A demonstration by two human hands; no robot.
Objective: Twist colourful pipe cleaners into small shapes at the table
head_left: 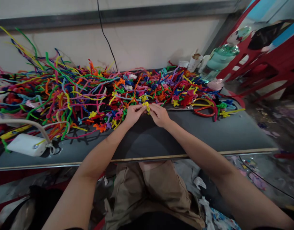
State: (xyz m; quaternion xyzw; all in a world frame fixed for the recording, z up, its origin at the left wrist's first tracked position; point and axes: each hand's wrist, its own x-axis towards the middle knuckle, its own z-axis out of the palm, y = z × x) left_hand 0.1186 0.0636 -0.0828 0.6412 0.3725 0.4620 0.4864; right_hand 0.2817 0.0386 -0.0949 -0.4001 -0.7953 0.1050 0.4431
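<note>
Heap of multicoloured fuzzy stems (72, 92) covers back and left of dark table (235, 134), crowding right up behind the hands. Scissors (188, 108) with looped handles lie just beside the right hand (160, 115); white box (24, 145) at left front, green bottle (220, 60) at right back. Yellow fuzzy piece (147, 104), small, looped, sits between both hands' fingertips above the table's bare strip; left hand (134, 115) pinches it, right hand too.
</note>
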